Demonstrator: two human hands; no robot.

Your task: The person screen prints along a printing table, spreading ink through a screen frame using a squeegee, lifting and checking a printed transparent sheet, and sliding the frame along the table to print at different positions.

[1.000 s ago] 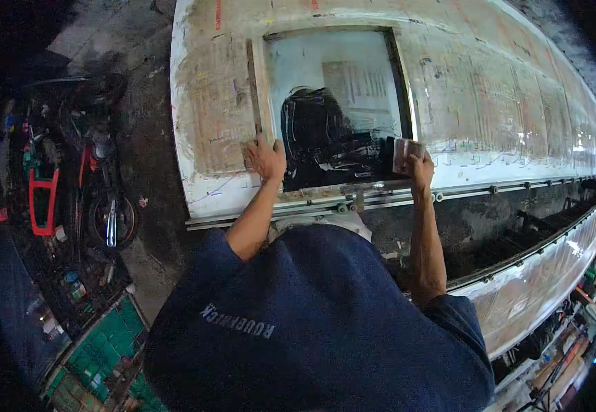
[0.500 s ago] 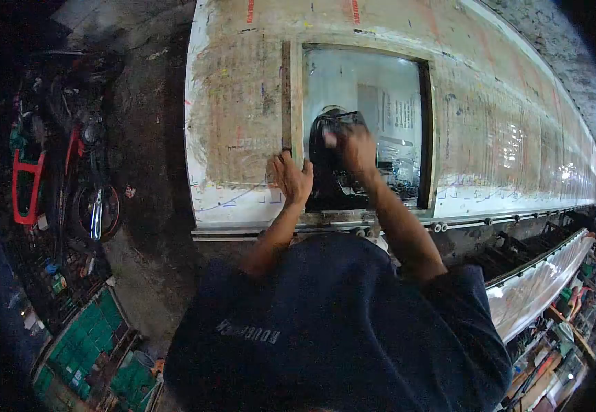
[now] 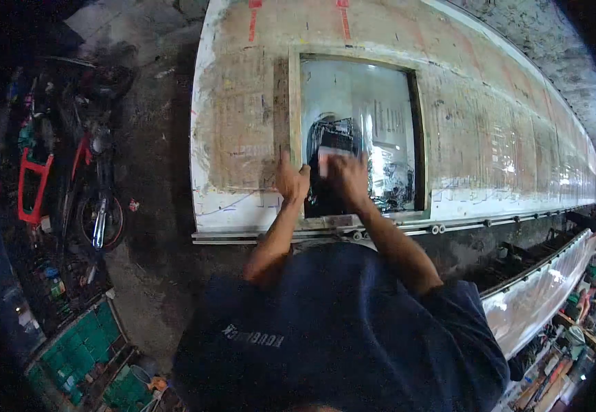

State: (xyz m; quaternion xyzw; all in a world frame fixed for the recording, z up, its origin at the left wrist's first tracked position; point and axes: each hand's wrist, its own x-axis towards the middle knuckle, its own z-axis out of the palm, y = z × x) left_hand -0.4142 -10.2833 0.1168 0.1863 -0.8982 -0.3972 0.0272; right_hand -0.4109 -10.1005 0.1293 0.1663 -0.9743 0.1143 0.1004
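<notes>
A rectangular screen printing frame point(image 3: 294, 113) lies on a long, pale, marked table. Black ink point(image 3: 324, 199) is smeared over the lower part of its mesh, mostly on the left. My left hand point(image 3: 292, 181) is at the frame's left bar, thumb on the inner side and fingers on the outer side. My right hand point(image 3: 349, 180) is closed and blurred over the inky area. It grips a small pale-edged tool, apparently a squeegee point(image 3: 327, 152), partly hidden by the fingers.
The table point(image 3: 236, 123) stretches far to the right, with a metal rail point(image 3: 243, 237) along its near edge. Beyond a gap at lower right is another long surface point(image 3: 538, 295). On the left stand a motorcycle point(image 3: 99, 206), a red frame-like part point(image 3: 33, 185) and green panels point(image 3: 78, 350).
My right hand has moved down and slightly left over the mesh, toward me, with the squeegee. My left hand stays at the left bar. The camera view has shifted slightly.
</notes>
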